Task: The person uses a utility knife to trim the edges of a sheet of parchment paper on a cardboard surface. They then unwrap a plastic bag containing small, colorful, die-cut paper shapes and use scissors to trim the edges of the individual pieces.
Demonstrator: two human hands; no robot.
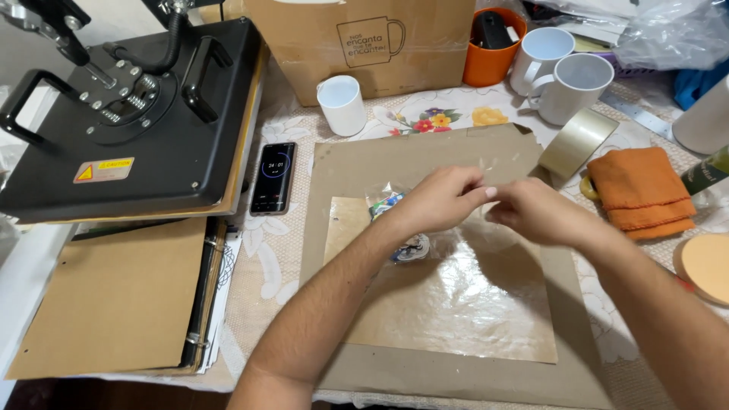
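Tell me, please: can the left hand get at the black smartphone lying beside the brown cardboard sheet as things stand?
Probably yes. The black smartphone lies flat and uncovered, left of the brown cardboard sheet, with nothing standing between it and the left hand. That hand, however, now pinches a clear plastic film together with the right hand.

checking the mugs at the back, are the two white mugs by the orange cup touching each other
Cannot tell. In the head view the nearer white mug overlaps the farther white mug beside the orange cup, so no gap or contact shows plainly.
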